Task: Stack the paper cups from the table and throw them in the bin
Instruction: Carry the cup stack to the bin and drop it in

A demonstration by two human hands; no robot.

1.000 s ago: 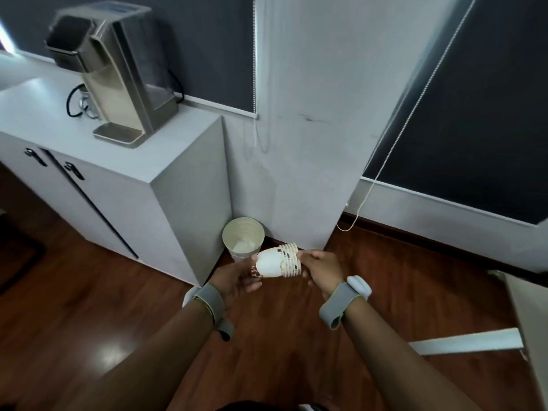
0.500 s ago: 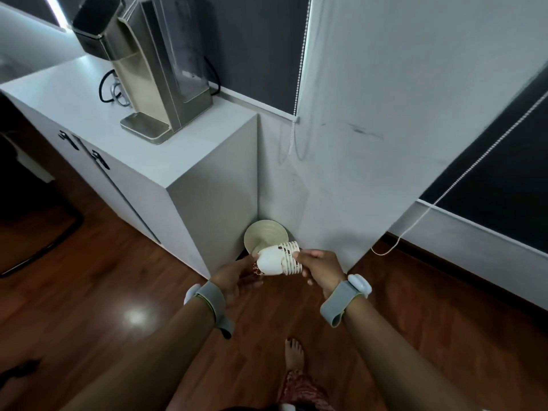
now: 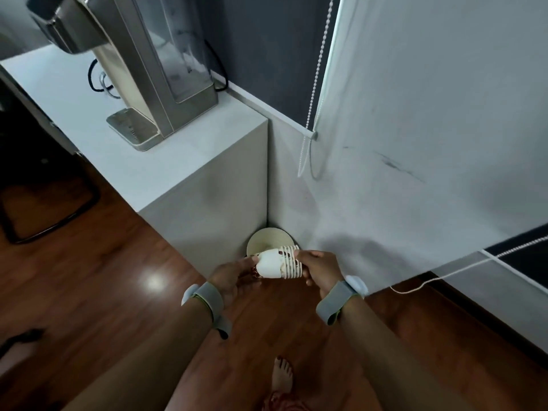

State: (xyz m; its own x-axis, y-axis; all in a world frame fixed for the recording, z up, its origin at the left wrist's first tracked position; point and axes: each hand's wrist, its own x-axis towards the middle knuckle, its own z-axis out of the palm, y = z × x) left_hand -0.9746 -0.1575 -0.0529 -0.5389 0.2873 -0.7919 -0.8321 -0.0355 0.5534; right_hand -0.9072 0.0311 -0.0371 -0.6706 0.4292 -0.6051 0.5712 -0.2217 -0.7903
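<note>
- The stack of paper cups (image 3: 280,262) lay on its side between both hands, just over the near rim of the bin (image 3: 268,239), which stood on the floor in the corner where the cabinet (image 3: 207,200) met the wall (image 3: 415,143).
- The left hand (image 3: 229,275) was closed around the rounded base end of the stack; the right hand (image 3: 320,266) gripped the rim end, where the nested lips showed as ridges.
- The step in hand looked like the drop into the bin.
- To do it well, the person would probably need to bring the stack squarely over the bin's opening, since only part of it sat above the mouth.
- Tipping the base end downward first would likely keep the nested cups together as they fell.
- Both hands should let go together; an uneven release could fan the cups onto the floor (image 3: 118,292).
</note>
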